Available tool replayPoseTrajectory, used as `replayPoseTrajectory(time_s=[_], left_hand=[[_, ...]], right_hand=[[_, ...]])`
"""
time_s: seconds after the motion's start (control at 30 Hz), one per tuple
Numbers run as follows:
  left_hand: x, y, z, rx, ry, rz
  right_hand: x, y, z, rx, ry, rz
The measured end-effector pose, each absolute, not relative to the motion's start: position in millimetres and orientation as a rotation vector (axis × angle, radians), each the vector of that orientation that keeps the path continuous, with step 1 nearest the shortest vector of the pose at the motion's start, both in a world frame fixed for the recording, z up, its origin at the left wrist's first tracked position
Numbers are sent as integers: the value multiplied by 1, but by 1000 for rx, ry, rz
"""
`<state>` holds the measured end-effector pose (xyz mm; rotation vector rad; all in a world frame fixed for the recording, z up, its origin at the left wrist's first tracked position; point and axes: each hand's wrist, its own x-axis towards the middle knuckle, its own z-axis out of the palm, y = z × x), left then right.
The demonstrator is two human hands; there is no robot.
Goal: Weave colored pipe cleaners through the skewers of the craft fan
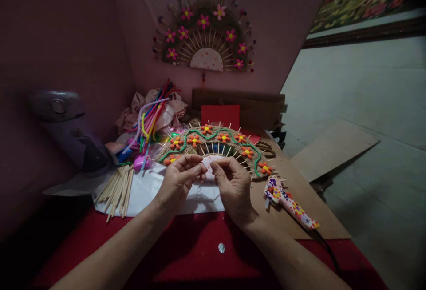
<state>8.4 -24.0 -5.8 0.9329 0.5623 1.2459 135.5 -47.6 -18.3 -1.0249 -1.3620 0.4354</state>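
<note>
Above the front of the table, my left hand (179,180) and my right hand (235,188) face each other, a small gap between their fingertips. Each is closed in a pinch of thumb and forefinger. Whatever they hold is too small or thin to make out. Right behind them lies a half-round fan (213,135) of twine and thin sticks, with orange flowers and a wavy green cord. My hands hide part of its pale dotted centre (209,165). A flower-patterned glue gun (294,205) rests to the right of my right hand.
Wooden sticks (116,192) lie on white sheeting (143,192) at left. Behind them are colourful pipe cleaners (155,119) and crumpled cloth. Cardboard (279,221) covers the right side. A small silvery disc (221,248) sits on the red tablecloth (186,254). Another fan (203,21) hangs behind.
</note>
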Motion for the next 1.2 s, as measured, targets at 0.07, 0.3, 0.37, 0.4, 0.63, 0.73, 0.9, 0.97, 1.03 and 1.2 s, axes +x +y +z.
replayPoseTrajectory(time_s=[0.07, 0.3, 0.37, 0.4, 0.63, 0.73, 0.9, 0.97, 1.03, 1.2], left_hand=[[8, -26, -6, 1025, 561, 1178], [5, -39, -8, 1260, 384, 438], [4, -41, -6, 1261, 339, 310], [4, -42, -5, 1261, 319, 263], [1, -46, -1, 1327, 266, 99], [1, -46, -1, 1355, 307, 99], [4, -43, -5, 1429, 484, 299], [5, -41, -7, 1488, 549, 413], [5, -40, -9, 1518, 583, 475], [6, -45, -8, 1534, 530, 202]], right_hand=[[137, -45, -18, -996, -1259, 574], [142, -38, -12, -830, -1251, 1008], [139, -37, -14, -783, -1341, 1199], [137, -37, -16, -771, -1353, 1316], [138, -38, -11, -536, -948, 1657], [150, -38, -2, -466, -864, 1627], [161, -42, 4, -438, -885, 1609], [163, -45, 7, -459, -926, 1561], [167, -47, 11, -503, -984, 1491], [191, -48, 29, -561, -1051, 1224]])
